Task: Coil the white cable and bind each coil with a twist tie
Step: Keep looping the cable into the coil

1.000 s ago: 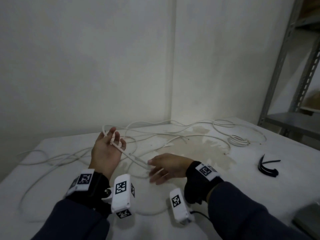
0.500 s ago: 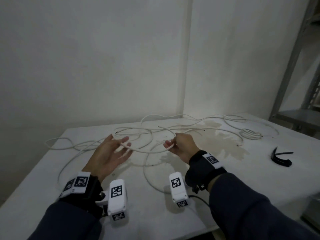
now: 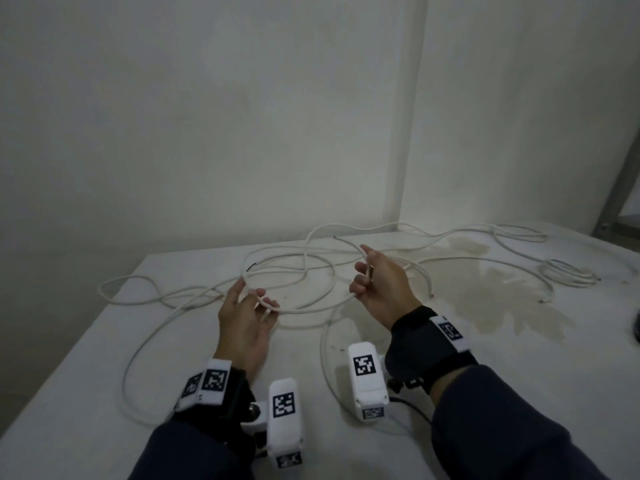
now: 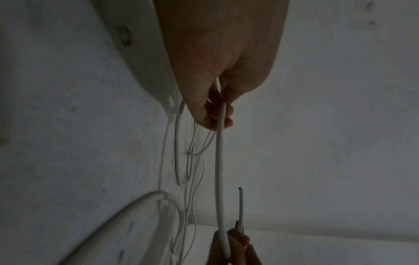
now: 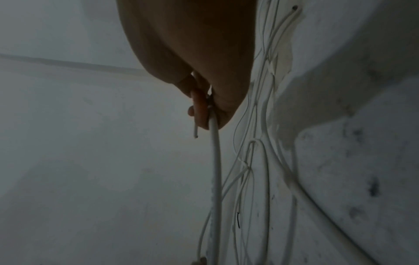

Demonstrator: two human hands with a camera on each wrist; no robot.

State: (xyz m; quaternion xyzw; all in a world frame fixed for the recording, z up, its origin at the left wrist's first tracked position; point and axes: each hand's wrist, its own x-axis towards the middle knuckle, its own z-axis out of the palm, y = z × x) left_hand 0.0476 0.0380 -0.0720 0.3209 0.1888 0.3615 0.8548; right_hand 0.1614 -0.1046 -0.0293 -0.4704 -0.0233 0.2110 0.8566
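Note:
A long white cable [image 3: 304, 310] lies in loose tangled loops across the white table [image 3: 485, 358]. My left hand [image 3: 261, 301] pinches the cable between thumb and fingers above the table. My right hand [image 3: 363, 271] grips the same cable near its cut end, fingers curled round it, with a short stub sticking out past the fist. The span between the hands sags in a shallow arc. In the left wrist view the cable [image 4: 219, 161] runs from my fingers to the right hand [image 4: 231, 247]. In the right wrist view the cable [image 5: 215, 161] leaves the fist beside its stub.
A small wound coil of white cable [image 3: 564, 271] lies at the back right. Other cut ends lie loose on a stained patch [image 3: 502, 299] of the table. A dark object [image 3: 636, 327] shows at the right edge. A metal shelf post [image 3: 623, 168] stands at the far right.
My right hand has left the table top, taken hold of the cable near its end and risen. Both hands now hold a sagging span between them.

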